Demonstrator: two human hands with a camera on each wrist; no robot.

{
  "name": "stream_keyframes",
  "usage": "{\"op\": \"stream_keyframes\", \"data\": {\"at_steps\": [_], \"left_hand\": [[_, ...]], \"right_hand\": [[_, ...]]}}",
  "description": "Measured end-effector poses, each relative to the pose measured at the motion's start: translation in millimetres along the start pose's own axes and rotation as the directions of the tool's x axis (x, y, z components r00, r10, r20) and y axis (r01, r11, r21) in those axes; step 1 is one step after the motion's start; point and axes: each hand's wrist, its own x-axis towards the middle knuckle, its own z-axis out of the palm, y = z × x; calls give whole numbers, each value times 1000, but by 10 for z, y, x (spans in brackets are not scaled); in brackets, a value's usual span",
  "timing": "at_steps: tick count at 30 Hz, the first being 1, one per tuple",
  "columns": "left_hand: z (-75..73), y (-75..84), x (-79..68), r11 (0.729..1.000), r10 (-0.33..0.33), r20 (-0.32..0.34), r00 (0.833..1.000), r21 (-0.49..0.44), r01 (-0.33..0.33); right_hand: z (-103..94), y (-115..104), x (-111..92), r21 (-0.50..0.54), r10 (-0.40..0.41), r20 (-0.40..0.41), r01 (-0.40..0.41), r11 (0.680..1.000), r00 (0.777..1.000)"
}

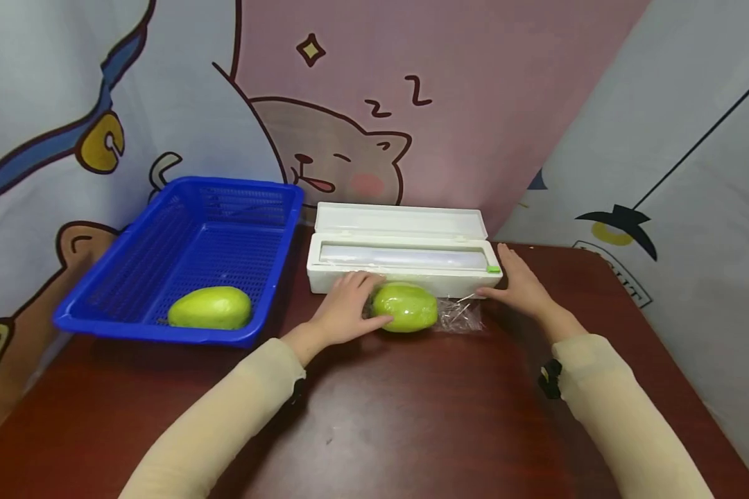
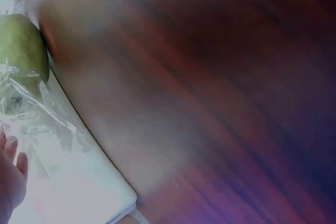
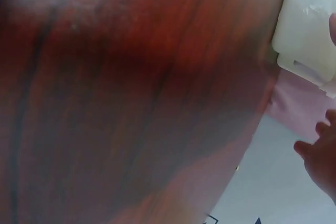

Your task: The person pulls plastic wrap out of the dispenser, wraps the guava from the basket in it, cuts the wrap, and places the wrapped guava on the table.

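Note:
A green mango (image 1: 406, 307) in clear plastic wrap lies on the table against the front of a white cling film dispenser (image 1: 406, 283). Loose, crinkled film (image 1: 460, 315) trails from the mango's right end. My left hand (image 1: 349, 310) is at its left end, thumb tip low by the fruit and fingers extended toward the dispenser. In the left wrist view, loose wrap (image 2: 37, 103) lies between those fingertips and the mango (image 2: 21, 48). My right hand (image 1: 524, 283) spreads thumb and fingers beside the dispenser's right end, holding nothing.
A blue plastic basket (image 1: 267, 291) stands at the left with another green mango (image 1: 210, 308) inside. The dispenser's lid (image 1: 401, 220) is raised, showing the film roll (image 1: 406, 257). Behind the brown table (image 1: 412, 416) hangs a cartoon-printed cloth (image 1: 505, 90).

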Motion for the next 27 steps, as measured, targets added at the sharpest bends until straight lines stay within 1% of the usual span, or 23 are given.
{"op": "stream_keyframes", "data": {"at_steps": [3, 6, 8, 11, 14, 17, 20, 22, 24, 27], "left_hand": [[-35, 10, 40, 1000, -18, -37, 999, -16, 17], [-100, 65, 126, 998, -46, -59, 997, -44, 44], [-151, 133, 220, 997, -53, -69, 996, -60, 49], [-219, 272, 411, 994, -52, -74, 996, -99, 45], [-249, 411, 625, 987, -59, -53, 997, -150, 51], [-221, 527, 831, 979, -64, -16, 998, -195, 59], [-154, 619, 1017, 967, -51, 32, 998, -250, 57], [-86, 658, 1126, 953, -37, 69, 997, -298, 56], [-20, 684, 1212, 934, -26, 111, 994, -353, 64], [77, 692, 1305, 911, -17, 160, 987, -404, 81]], "right_hand": [[30, 8, 19, -2, -36, 8, 36, 999, 999], [69, 21, 33, -23, -58, 1, 58, 998, 998], [86, 28, 38, -43, -75, -18, 74, 996, 997], [89, 47, 36, -78, -84, -47, 80, 994, 995], [79, 60, 33, -114, -83, -65, 75, 991, 994], [65, 65, 27, -135, -75, -66, 66, 989, 995], [55, 68, 21, -149, -71, -71, 60, 987, 995], [58, 64, 19, -155, -71, -78, 58, 986, 994], [71, 59, 19, -161, -71, -80, 57, 985, 994], [95, 42, 17, -166, -70, -77, 57, 984, 995]]}}
